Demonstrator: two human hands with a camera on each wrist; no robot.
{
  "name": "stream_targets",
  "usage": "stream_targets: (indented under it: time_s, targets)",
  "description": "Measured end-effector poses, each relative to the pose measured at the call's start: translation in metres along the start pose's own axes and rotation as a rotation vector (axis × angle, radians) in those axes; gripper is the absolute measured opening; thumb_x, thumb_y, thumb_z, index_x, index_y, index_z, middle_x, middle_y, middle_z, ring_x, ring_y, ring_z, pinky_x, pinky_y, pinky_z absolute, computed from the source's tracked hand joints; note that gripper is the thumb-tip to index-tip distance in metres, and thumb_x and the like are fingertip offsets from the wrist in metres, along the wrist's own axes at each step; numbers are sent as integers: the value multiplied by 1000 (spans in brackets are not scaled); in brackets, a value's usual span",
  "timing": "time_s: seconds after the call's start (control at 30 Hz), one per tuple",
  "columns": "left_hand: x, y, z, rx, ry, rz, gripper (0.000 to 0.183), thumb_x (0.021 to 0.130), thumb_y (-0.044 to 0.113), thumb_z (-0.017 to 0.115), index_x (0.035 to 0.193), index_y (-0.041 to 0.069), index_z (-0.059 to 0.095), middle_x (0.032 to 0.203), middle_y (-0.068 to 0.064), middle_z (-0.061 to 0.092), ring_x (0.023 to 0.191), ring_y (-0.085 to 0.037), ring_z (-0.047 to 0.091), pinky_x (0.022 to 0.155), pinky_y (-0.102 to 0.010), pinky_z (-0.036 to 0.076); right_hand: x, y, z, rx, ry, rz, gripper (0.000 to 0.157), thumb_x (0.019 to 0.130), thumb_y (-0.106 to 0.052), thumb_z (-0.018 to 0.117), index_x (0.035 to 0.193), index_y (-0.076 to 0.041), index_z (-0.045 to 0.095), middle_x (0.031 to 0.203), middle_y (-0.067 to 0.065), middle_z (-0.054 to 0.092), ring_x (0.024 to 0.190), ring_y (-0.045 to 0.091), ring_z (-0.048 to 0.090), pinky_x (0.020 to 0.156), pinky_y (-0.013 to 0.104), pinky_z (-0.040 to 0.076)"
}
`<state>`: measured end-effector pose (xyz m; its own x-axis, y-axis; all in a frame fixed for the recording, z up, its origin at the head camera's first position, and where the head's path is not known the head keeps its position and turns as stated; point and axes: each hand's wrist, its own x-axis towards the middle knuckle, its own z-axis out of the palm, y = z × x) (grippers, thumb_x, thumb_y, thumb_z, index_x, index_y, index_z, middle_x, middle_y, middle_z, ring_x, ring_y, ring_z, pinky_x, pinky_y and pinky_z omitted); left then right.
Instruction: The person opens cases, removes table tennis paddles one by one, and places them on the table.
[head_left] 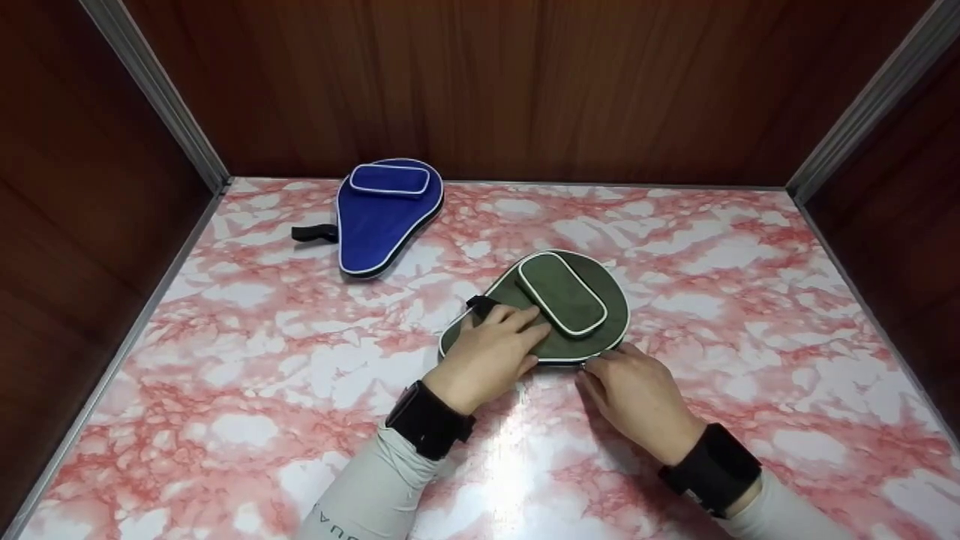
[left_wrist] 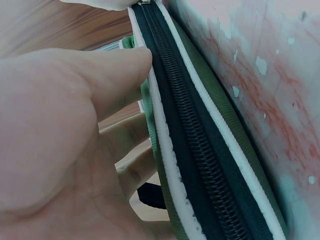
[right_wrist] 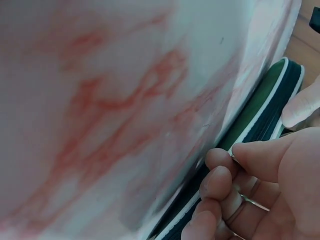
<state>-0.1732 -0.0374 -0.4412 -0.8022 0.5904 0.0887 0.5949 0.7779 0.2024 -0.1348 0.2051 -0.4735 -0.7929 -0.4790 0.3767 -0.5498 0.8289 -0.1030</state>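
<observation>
Plainly, we see the olive-green, paddle-shaped fabric case (head_left: 559,347) lying flat on the red-and-white marbled tabletop (head_left: 735,315), right between and just beyond both wrists. Our left hand (head_left: 491,349) rests across its narrower part, fingers loosely spread on the upper face, its thumb against the piped near edge. Our right hand (head_left: 637,394) is at that same edge, further right, with fingers curled in and thumb and forefinger pinching a small metal zipper pull (right_wrist: 233,156).

Most of that pull is hidden by the fingertips, so we cannot make out its shape. The left hand covers much of the narrow end, and a short black strap (head_left: 480,304) shows only partly beyond the knuckles. The left wrist view cuts off both ends of the black zipper (left_wrist: 185,100); its teeth look meshed along the stretch we can see.

White piping rims the case on both sides of the zipper band, and a raised oblong green pocket (head_left: 562,292), also white-edged, sits on the broad end. Well apart, toward the back left, lies a blue fabric case (head_left: 379,217) of similar form.
</observation>
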Motion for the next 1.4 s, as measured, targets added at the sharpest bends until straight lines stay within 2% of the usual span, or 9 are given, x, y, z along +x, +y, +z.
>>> stream_targets:
  time_s: [0.23, 0.37, 0.5, 0.73, 0.83, 0.93, 1.1, 1.23, 1.4]
  targets:
    - [0, 0, -1, 13, -21, -3, 50, 112, 35, 66, 159, 21, 60, 170, -1, 49, 153, -25, 45, 112, -74, 44, 2, 1, -1, 0, -1, -6, 14, 93, -11, 87, 87, -11, 75, 85, 5, 72, 89, 34, 69, 71, 51, 59]
    - [1, 1, -3, -23, -42, -7, 47, 110, 32, 69, 154, 17, 58, 168, -4, 51, 154, -25, 44, 111, -73, 46, 3, 6, -5, 7, -22, 11, 21, 94, -11, 85, 80, -12, 70, 80, 4, 68, 85, 34, 67, 67, 51, 57]
    - [0, 4, -4, -63, -60, 12, 47, 107, 28, 74, 149, 16, 59, 168, -7, 50, 156, -27, 44, 114, -69, 46, 5, 15, -9, 17, -47, 68, 28, 97, -12, 81, 75, -16, 65, 72, 0, 63, 78, 33, 64, 64, 51, 54]
    - [-2, 6, -7, -129, -120, 54, 56, 104, 24, 77, 157, 16, 60, 173, -7, 43, 162, -31, 37, 120, -68, 40, 11, 29, -11, -5, -86, 169, 22, 100, -17, 79, 80, -12, 72, 68, 3, 61, 74, 35, 63, 60, 56, 54]
    - [-3, 7, -8, -182, -152, 99, 62, 103, 24, 79, 160, 14, 57, 176, -9, 38, 163, -34, 33, 126, -62, 35, 13, 38, -13, -17, -88, 193, 23, 100, -17, 79, 79, -11, 71, 69, 5, 64, 75, 37, 64, 60, 59, 54]
    - [-2, 8, -9, -232, -189, 158, 68, 101, 23, 81, 163, 13, 53, 178, -11, 34, 165, -34, 29, 131, -51, 28, 15, 50, -14, -32, -93, 212, 27, 100, -16, 78, 76, -11, 66, 70, 8, 66, 76, 40, 64, 61, 62, 53]
    - [0, 11, -6, -289, -228, 244, 75, 98, 20, 83, 165, 10, 50, 179, -10, 31, 166, -26, 26, 132, -34, 20, 20, 72, -15, -57, -105, 249, 27, 100, -13, 75, 76, -9, 64, 76, 16, 69, 80, 44, 65, 63, 65, 54]
    - [3, 14, 0, -264, -192, 284, 78, 94, 20, 86, 164, 10, 52, 177, -10, 37, 164, -25, 31, 132, -31, 21, 28, 81, -15, -69, -136, 262, 22, 100, -10, 72, 79, -6, 67, 80, 19, 70, 83, 46, 66, 66, 66, 55]
    - [4, 19, 6, -170, -94, 300, 76, 92, 28, 90, 160, 13, 60, 172, -9, 46, 157, -24, 43, 130, -40, 29, 39, 83, -14, -78, -165, 244, 15, 98, -7, 71, 83, -3, 71, 81, 20, 70, 83, 46, 65, 69, 64, 56]
